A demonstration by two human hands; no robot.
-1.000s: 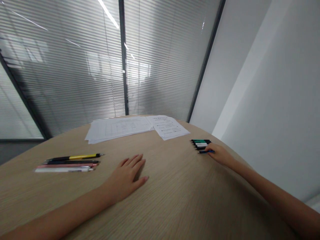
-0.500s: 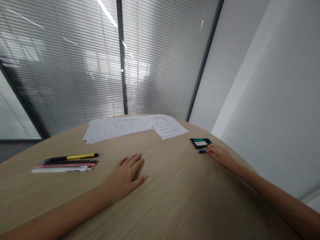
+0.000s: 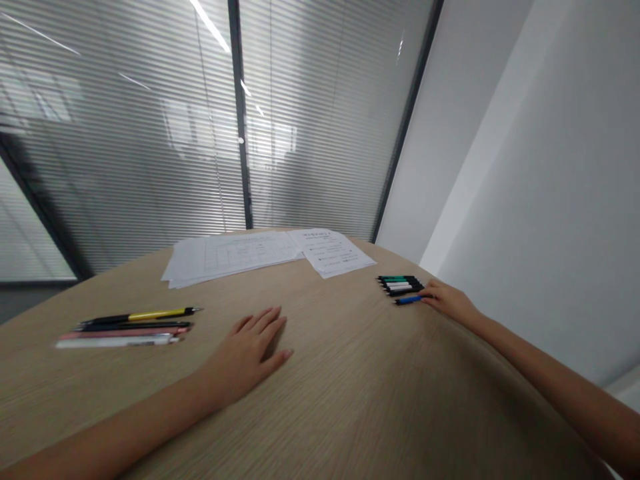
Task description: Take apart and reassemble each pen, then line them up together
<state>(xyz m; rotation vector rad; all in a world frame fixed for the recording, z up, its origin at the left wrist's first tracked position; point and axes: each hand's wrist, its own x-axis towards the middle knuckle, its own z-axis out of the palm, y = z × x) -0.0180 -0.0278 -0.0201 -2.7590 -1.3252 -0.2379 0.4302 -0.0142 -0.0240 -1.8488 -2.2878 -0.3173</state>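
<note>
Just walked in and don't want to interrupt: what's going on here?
A person's right hand touches one end of a blue pen, beside a row of other pens. The left hand lies open on the table, holding nothing. More pens lie grouped at left; papers lie toward the far edge.

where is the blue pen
In the head view, the blue pen is at right, touching the right hand, nearer the camera than the green, white and black pens.

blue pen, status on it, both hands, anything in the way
Left hand palm-down on table. Right hand at right end of blue pen, grip unclear. Row of pens close along its far side; no obstruction visible.
</note>
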